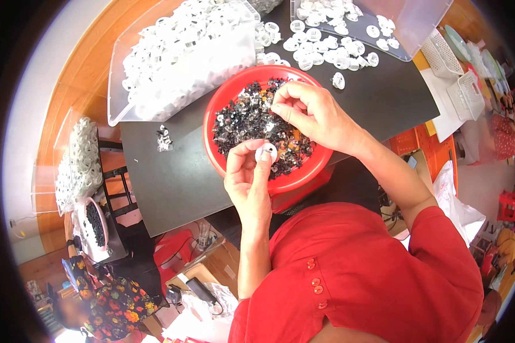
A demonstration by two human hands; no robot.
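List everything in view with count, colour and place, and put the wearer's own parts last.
White round part: one, white, in the left hand
Red bowl: one, red, at the table's near edge
Small parts: many, mostly black, some clear or amber, inside the bowl
Table: one, black, under the bowl
Left bin: one, clear, heaped with white parts
Right bin: one, clear, table's far right
Loose white parts: dozens, white, beyond the bowl
Baskets: two, white, upper right
Co-worker: one, dark floral clothing, lower left
Background clutter: uncountable, mixed colours, around the edges
Red garment: one, red, lower centre
Left hand: one, bare, over the bowl's near side
Right hand: one, bare, over the bowl's right side
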